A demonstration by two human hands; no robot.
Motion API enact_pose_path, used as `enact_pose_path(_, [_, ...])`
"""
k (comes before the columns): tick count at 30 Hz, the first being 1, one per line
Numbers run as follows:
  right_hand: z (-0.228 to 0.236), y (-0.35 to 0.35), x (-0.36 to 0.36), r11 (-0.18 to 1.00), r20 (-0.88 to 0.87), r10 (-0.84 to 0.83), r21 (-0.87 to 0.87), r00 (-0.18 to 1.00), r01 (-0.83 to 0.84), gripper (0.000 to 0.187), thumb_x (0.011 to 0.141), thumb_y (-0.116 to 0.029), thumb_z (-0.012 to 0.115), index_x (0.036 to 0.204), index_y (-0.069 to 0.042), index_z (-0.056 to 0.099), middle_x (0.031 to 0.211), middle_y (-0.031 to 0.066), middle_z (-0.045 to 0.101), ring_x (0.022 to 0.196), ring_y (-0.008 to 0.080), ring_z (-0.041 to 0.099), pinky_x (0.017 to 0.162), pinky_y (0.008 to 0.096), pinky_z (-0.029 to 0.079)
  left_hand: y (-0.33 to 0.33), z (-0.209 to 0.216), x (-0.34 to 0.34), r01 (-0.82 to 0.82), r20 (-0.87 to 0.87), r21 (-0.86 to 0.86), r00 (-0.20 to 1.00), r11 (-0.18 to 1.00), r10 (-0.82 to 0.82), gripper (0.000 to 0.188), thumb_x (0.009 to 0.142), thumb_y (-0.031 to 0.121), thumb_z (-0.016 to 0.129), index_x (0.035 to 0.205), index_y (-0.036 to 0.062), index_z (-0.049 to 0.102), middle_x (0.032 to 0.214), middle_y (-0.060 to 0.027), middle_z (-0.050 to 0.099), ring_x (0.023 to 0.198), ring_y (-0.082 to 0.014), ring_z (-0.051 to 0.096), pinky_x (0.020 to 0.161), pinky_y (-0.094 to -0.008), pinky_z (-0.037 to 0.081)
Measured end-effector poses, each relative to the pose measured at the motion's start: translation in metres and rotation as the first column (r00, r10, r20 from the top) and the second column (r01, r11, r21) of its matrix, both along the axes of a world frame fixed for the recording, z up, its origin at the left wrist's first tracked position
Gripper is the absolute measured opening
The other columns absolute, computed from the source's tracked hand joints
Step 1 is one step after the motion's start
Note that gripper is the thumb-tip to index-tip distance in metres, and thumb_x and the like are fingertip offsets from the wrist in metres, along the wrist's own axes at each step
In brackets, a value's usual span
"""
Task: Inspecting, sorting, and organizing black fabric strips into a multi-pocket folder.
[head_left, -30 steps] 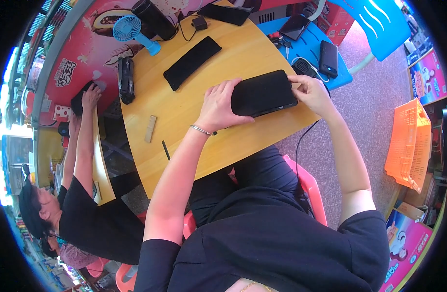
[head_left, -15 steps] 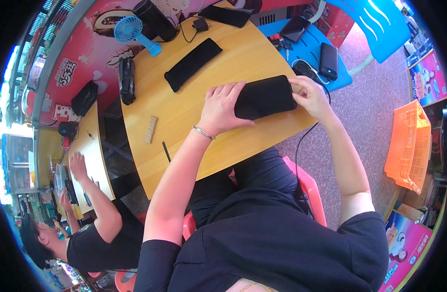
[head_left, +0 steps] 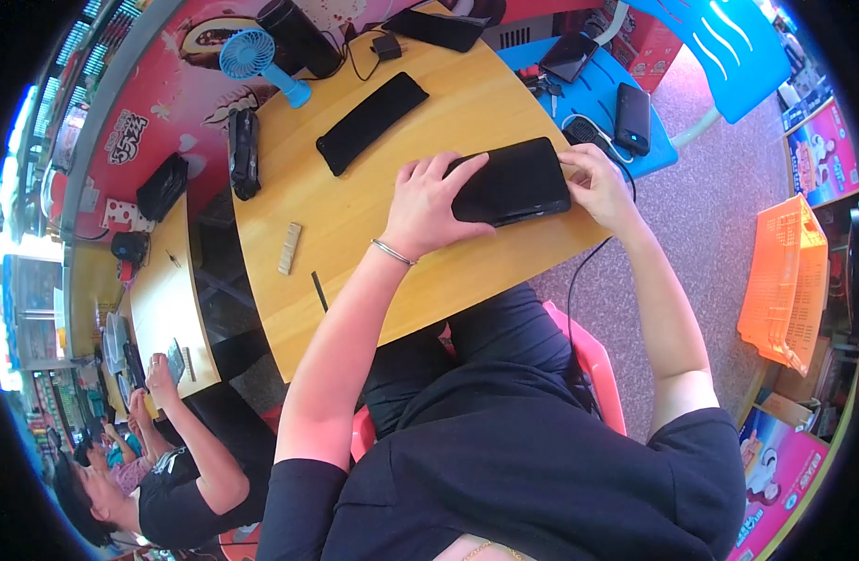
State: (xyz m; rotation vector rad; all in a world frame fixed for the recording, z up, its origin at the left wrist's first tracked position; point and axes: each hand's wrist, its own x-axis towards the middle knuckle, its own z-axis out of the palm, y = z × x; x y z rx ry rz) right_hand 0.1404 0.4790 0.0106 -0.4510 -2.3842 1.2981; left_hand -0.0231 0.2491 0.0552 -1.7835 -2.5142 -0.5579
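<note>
Left fingers (head_left: 469,170) over black slab (head_left: 518,182), right fingers (head_left: 580,156) at opposite end

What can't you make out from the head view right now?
In the head view:
Left end of the flat black rectangular object: covered by the left hand.
Whatever the right hand may pinch: too small to tell.
Part of the blue plastic chair: cut off by the upper edge.

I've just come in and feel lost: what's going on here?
At a wooden table, a seated person's left hand lies across the left end of a flat black rectangular object, and the right hand pinches its right end. Beyond it lies what looks like a black pouch; a blue fan stands farther left.
</note>
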Motion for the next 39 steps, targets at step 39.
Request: enact_pose_path(39, [0.036, -0.028, -0.013, 0.808, 0.194, 0.262, 0.492, 0.945, -0.325, 0.08, 0.073, -0.045, 0.075, 0.14, -0.014, 0.044, 0.145, 0.0186, 0.036, 0.135, 0.0371, 0.032, 0.112, 0.0461, 0.028, -0.064, -0.005, -0.043, 0.128, 0.329, -0.012, 0.937, 0.992, -0.117, 0.135, 0.044, 0.045, 0.091, 0.151, 0.0084, 0.018, 0.148, -0.0189, 0.031, 0.137, -0.0376, 0.03, 0.113, -0.0441, 0.028])
